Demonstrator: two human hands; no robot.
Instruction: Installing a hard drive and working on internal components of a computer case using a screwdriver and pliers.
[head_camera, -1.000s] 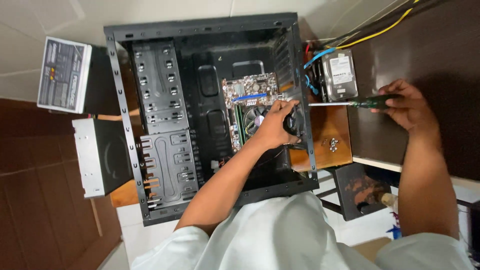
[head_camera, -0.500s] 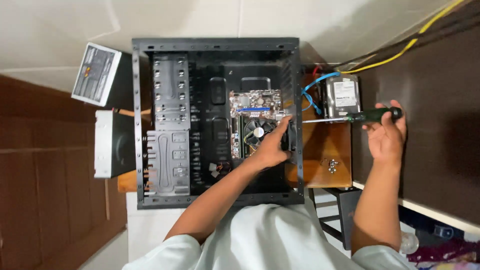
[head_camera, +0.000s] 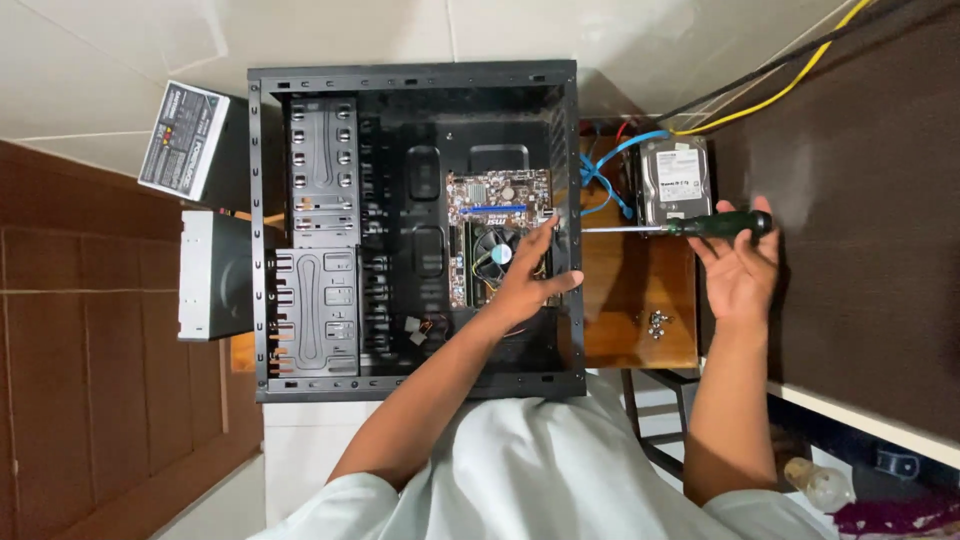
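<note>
At the far left a grey boxy power supply unit with a printed label (head_camera: 190, 140) lay on the pale tiled floor (head_camera: 120, 60), and below it a silver-and-black optical drive (head_camera: 215, 275) sat beside the open black steel computer case (head_camera: 270, 250). Inside the case, the left hand (head_camera: 528, 285) rested half-curled on the small green motherboard (head_camera: 490, 205), fingers against its right edge beside the round black cooler fan (head_camera: 497, 250), gripping nothing that could be made out. The work looked like fastening or loosening that board at the rear wall; any further move would need the tip seated squarely and the board held steady. Further right, on the small brown wooden table (head_camera: 625, 310), lay a silver hard drive (head_camera: 675, 180) with blue cables (head_camera: 610, 165) and a little heap of loose screws (head_camera: 657, 321). The right hand (head_camera: 740, 265) was open, only its fingertips touching the dark green-handled screwdriver (head_camera: 720, 224), whose shaft pointed at the case. Dark flooring lay beyond.
</note>
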